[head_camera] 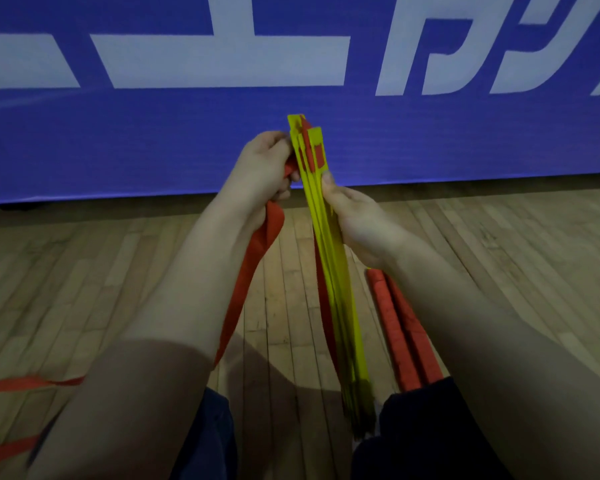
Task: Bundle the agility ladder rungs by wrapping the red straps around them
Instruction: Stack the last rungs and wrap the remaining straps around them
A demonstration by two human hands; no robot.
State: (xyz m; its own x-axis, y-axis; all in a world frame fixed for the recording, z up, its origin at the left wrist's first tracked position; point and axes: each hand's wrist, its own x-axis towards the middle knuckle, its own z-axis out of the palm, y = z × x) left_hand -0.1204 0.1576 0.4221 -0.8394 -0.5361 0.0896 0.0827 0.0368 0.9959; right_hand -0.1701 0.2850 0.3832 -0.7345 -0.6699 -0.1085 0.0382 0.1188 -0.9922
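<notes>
My left hand clamps the limp red strap; my right hand grips the flat yellow rungs, upright over the plank floor.

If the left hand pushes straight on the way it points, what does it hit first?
Probably the stack of yellow rungs, which sits right beside the left hand; depth is hard to judge here.

Open floor lay outside the left hand; rungs blocked its inner side, red strap trailed beneath, and a red bundle sat below the right hand.
</notes>
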